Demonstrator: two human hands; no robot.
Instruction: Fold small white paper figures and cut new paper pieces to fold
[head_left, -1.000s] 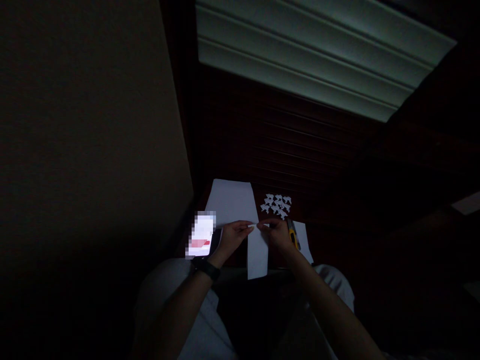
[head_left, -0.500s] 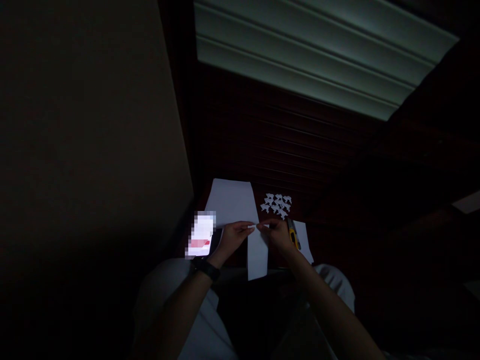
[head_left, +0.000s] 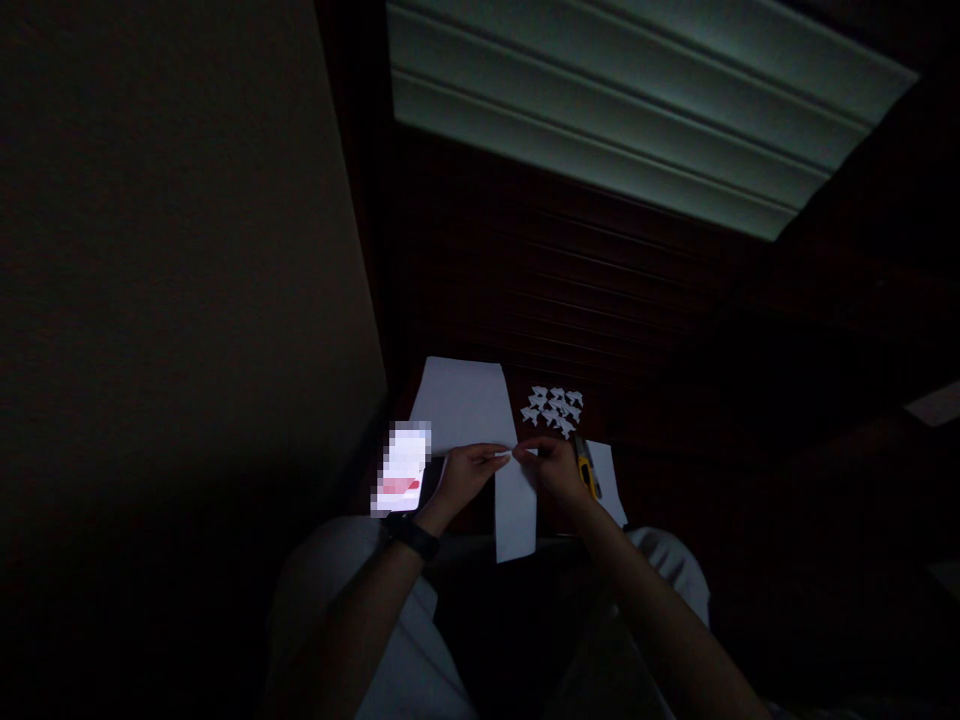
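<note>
My left hand [head_left: 474,465] and my right hand [head_left: 551,463] meet fingertip to fingertip above a white paper strip [head_left: 515,520]. Pinched between them is a small white piece of paper [head_left: 505,454], mostly covered by the fingers; its folds are too small to make out. A larger white sheet [head_left: 465,400] lies just beyond my left hand. Several little folded paper figures [head_left: 553,410] sit in a cluster past my right hand. Beside the right wrist rests a yellow utility knife [head_left: 586,472], partly over another piece of white paper [head_left: 607,480].
A lit phone [head_left: 401,470], its screen blurred out, is at the left by my watch [head_left: 415,537]. Dark slatted wood rises behind the small table, with a pale slatted panel [head_left: 585,110] above. A plain wall [head_left: 180,220] stands on the left. The room is dim.
Almost nothing differs. My right fingers have shifted very slightly against the small paper; both hands stay in the same place.
</note>
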